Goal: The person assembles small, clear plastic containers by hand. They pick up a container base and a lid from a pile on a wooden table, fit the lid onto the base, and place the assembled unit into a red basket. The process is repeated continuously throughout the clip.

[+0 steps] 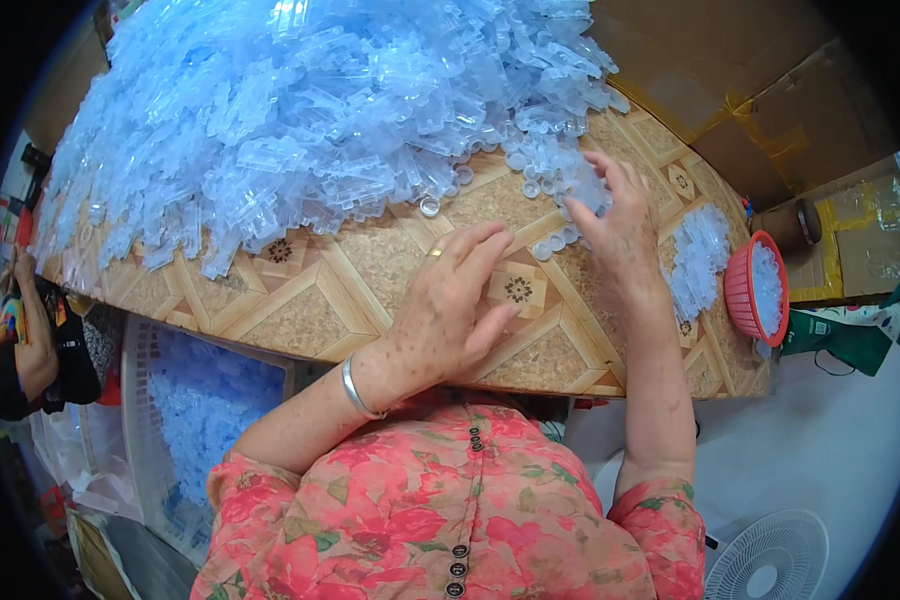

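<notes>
While my left hand (450, 305) lies flat on the counter (320, 290), a patterned cork-brown top with pale diamond lines and small dark flower marks, its fingers are stretched out and held close together, closed on nothing; a gold ring sits on one finger and a silver bangle (355, 390) circles the wrist. My right hand (615, 220) reaches further up, its fingers spread and curled loosely over a few small round clear plastic caps (555, 243) at the edge of the heap; I cannot tell whether it actually pinches one. Those caps lie scattered on the counter just beside and under my right fingertips, between the two hands and the pile. Behind them rises a great heap of pale blue translucent plastic clip pieces (310, 110), covering most of the far counter. To my right a smaller cluster of the same clear pieces (698, 258) lies near the counter's edge, and just beyond it stands a round red plastic basket (745, 290) holding more of them. Below the counter on my left a white slatted crate (145, 420) holds more blue pieces. A white fan (770, 560) stands on the floor at lower right.
</notes>
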Action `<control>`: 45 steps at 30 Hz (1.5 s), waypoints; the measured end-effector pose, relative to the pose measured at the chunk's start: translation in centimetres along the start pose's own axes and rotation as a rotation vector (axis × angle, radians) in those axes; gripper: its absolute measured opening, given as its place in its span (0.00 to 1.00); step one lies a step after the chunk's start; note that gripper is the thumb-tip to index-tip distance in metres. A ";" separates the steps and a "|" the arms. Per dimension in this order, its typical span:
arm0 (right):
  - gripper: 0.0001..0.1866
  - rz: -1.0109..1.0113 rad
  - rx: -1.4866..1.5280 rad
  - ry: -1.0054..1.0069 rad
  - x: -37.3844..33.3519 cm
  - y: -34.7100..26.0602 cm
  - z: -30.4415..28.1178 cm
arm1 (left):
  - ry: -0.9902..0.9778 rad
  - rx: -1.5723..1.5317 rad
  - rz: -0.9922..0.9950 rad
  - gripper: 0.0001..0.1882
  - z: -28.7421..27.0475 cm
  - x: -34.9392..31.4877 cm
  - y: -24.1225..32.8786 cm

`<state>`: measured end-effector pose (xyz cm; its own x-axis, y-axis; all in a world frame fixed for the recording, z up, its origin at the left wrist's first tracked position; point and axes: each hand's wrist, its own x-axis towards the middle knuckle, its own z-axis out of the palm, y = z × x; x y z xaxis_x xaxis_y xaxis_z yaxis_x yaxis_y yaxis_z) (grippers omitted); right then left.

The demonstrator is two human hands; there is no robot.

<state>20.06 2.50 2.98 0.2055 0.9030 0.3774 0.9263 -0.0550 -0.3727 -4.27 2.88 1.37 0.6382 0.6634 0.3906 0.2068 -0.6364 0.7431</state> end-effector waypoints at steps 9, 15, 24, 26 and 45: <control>0.39 0.085 0.115 -0.022 -8.0 -6.0 -2.6 | -0.228 -1.062 -0.262 0.25 3.2 2.3 1.2; 0.41 0.174 0.270 -0.175 -9.5 -6.6 -4.7 | -0.345 -1.170 -0.363 0.22 3.4 2.1 1.3; 0.41 0.111 0.411 -0.014 -10.6 -5.4 -4.3 | -0.395 -1.260 -0.550 0.21 3.2 1.6 1.1; 0.42 0.084 0.351 0.012 -10.7 -5.7 -4.3 | -0.336 -1.401 -0.562 0.21 3.6 1.4 1.6; 0.49 -0.064 0.366 0.079 -12.0 -4.6 -3.9 | -0.430 -1.514 -0.754 0.26 4.2 1.4 2.5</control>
<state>14.58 -9.71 3.44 0.1879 0.8633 0.4684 0.7667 0.1692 -0.6193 0.28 0.57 1.49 0.9228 0.3135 -0.2238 -0.1302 0.8007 0.5848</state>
